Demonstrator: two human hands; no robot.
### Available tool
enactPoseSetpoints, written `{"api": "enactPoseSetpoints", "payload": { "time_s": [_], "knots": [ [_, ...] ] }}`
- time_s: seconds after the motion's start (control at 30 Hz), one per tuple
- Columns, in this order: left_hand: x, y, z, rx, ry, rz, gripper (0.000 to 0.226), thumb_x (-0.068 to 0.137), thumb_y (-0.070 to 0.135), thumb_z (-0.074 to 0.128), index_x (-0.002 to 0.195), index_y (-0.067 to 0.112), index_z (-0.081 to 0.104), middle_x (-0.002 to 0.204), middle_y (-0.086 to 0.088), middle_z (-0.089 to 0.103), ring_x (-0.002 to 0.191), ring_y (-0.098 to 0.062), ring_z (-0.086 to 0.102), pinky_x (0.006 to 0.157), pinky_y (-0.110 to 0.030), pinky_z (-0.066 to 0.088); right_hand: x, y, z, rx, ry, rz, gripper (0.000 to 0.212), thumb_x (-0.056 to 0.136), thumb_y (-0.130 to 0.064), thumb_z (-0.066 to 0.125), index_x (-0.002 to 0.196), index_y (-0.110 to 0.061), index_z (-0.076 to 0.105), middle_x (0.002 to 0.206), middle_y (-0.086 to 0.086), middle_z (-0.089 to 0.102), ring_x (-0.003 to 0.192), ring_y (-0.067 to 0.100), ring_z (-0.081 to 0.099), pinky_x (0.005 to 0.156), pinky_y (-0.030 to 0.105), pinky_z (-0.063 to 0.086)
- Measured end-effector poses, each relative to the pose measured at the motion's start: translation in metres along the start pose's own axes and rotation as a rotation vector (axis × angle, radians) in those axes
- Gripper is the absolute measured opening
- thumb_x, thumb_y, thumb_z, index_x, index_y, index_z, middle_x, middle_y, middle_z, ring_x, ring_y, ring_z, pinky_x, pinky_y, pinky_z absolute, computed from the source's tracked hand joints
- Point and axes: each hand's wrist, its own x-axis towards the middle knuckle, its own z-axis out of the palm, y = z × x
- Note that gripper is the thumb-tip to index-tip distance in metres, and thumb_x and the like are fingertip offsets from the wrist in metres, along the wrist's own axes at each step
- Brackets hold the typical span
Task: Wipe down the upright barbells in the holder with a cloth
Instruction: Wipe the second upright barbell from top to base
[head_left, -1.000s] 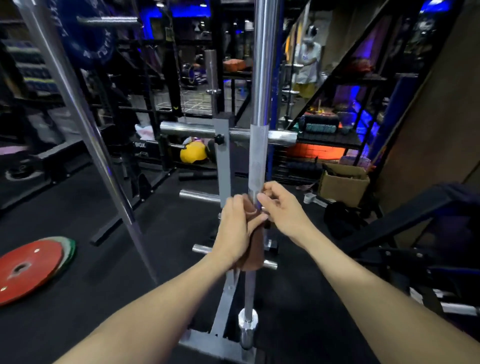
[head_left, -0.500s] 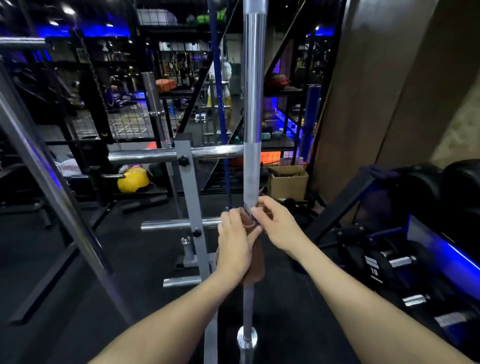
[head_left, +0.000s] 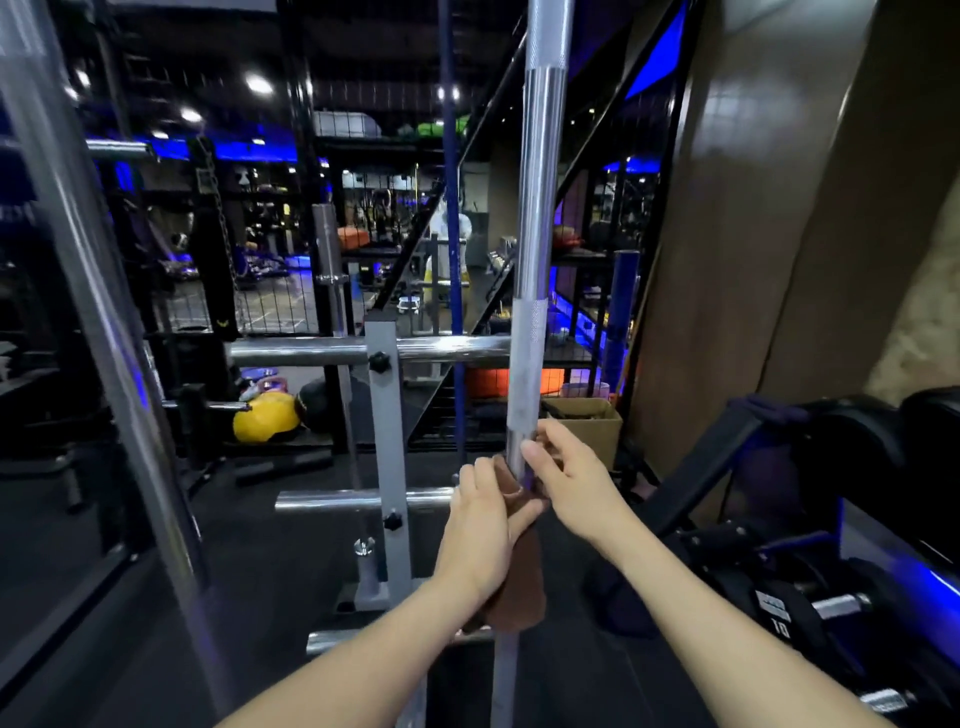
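A chrome barbell (head_left: 537, 208) stands upright in the middle of the view, its long axis running straight up and down. It rises far above both hands and out of the top of the picture, and continues below them toward the floor, where its lower end and the holder are out of sight. Most of its visible length lies above the grip, including a pale knurled band just above the fingers and a second knurled stretch near the top.

Just left of the grip and a little beyond it stands a grey plate rack post (head_left: 384, 441) with chrome horizontal pegs. Far to the left, a second chrome bar (head_left: 104, 322) leans across the picture, well apart from both hands.

A brown cloth (head_left: 519, 597) is wrapped around the barbell and hangs down below the grip, along the bar's axis.

The left hand (head_left: 480, 525) is curled around the cloth and bar together, holding both from the left side. The right hand (head_left: 566, 473) sits slightly higher, on the right side, its fingers closed on the bare bar and touching the cloth's top edge. Both hands are equally near. Judging from this, the coming wipe would run upward along the bar.
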Motion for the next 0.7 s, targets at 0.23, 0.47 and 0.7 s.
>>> {"api": "enactPoseSetpoints", "payload": {
  "time_s": [0.23, 0.47, 0.7],
  "knots": [
    [0.0, -0.014, 0.008, -0.059, 0.088, 0.141, 0.034, 0.085, 0.028, 0.066, 0.099, 0.016, 0.038, 0.097, -0.004, 0.037, 0.088, -0.031, 0.053, 0.082, -0.047, 0.048, 0.0, 0.012, 0.013, -0.032, 0.109, -0.117, 0.011, 0.099, -0.022, 0.047, 0.09, -0.022, 0.053, 0.072, -0.007, 0.048, 0.063, 0.007, 0.042, 0.062, 0.022, 0.037],
    [-0.008, -0.011, 0.014, -0.085, 0.276, 0.184, 0.063, 0.081, 0.04, 0.067, 0.122, 0.007, 0.033, 0.115, -0.01, 0.034, 0.096, -0.028, 0.051, 0.075, -0.033, 0.044, -0.001, 0.012, 0.011, 0.004, 0.162, -0.172, 0.01, 0.099, -0.024, 0.049, 0.098, -0.018, 0.057, 0.077, -0.004, 0.051, 0.069, 0.009, 0.044, 0.062, 0.026, 0.039],
    [-0.019, -0.019, 0.032, -0.041, 0.596, 0.244, 0.049, 0.079, 0.057, 0.062, 0.115, 0.029, 0.045, 0.113, 0.002, 0.038, 0.09, -0.031, 0.06, 0.065, -0.035, 0.04, -0.002, 0.018, 0.018, -0.068, 0.283, -0.291, 0.026, 0.099, -0.031, 0.047, 0.075, -0.022, 0.052, 0.061, -0.007, 0.043, 0.063, 0.011, 0.042, 0.059, 0.025, 0.035]
  ]
}}
